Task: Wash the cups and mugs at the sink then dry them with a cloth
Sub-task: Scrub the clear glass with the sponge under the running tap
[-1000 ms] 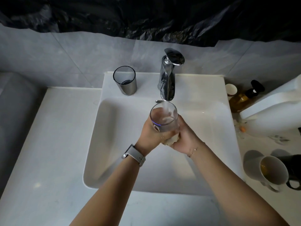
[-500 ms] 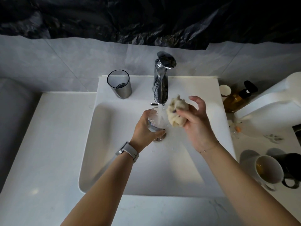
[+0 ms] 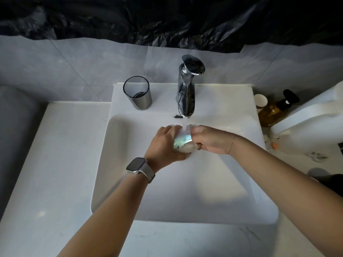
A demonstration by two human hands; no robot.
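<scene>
I am seeing the left hand [image 3: 165, 143] gripping the glass [image 3: 182, 141] under the running tap [image 3: 186, 95], above the sink [image 3: 130, 182]. The right hand [image 3: 209, 140] is curling round its rim. A grey cup [image 3: 138, 93] is standing on the back ledge, left of the tap; a soap bottle [image 3: 274, 110] is sitting beyond the right edge.

1. A clear glass [image 3: 182, 138] under the running tap is smeared by motion blur; its rim and base cannot be made out, and the left hand [image 3: 163, 145] covers its near side.
2. The right hand [image 3: 209, 140] hides its own fingertips behind the glass; whether it holds a cloth cannot be told.
3. A dark mug [image 3: 332, 182] at the right edge is cut off by the frame and partly hidden by the right forearm.
4. A white fixture [image 3: 311, 115] at right runs out of the frame.
5. Small debris [image 3: 315, 156] on the tabletop [image 3: 55, 164] is too small to identify.
</scene>
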